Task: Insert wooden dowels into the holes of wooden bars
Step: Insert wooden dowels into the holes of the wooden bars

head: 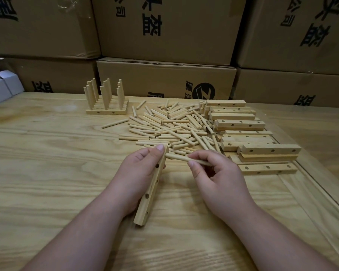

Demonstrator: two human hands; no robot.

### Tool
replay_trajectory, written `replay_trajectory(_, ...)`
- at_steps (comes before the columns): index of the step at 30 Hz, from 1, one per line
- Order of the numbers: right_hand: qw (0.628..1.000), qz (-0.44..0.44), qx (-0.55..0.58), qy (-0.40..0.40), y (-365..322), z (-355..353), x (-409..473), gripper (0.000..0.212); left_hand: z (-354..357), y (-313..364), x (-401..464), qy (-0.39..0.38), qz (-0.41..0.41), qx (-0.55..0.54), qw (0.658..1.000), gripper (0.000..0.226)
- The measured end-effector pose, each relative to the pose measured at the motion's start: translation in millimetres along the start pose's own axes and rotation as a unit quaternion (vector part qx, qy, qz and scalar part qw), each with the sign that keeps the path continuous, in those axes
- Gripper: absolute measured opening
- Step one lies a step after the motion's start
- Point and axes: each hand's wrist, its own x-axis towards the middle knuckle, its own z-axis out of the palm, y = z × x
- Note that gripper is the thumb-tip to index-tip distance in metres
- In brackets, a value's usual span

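Now left hand [139, 173] grips bar [150, 189] tilted, right hand [213, 173] pinches dowel [181, 158].

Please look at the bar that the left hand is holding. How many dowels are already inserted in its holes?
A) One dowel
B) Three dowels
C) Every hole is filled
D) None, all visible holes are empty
D: the bar gripped by the left hand shows only open, dark holes along its face, and the single dowel pinched by the right hand is not yet in any hole.
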Motion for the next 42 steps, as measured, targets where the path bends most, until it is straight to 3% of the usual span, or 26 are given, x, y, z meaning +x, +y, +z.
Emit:
replay_trajectory(18, 0.999, 0.033, -0.032, -0.023, 6.2, 1.5, 0.5, 0.016, 0.2, -6.6, 6.1, 0.017, -0.001, 0.046, 0.999, 0.058)
replay_trajectory(33, 0.997, 0.064, -0.039, -0.012, -6.8, 5.3, -5.0, 0.014, -3.0, -8.7, 5.2, -0.001, 0.006, 0.095, 0.996, 0.049)
replay_trajectory(42, 0.993, 0.101, -0.018, -0.057, -9.2, -3.1, 4.5, 0.015, -0.4, -6.3, 2.4, -0.009, 0.013, 0.076, 0.997, 0.040)
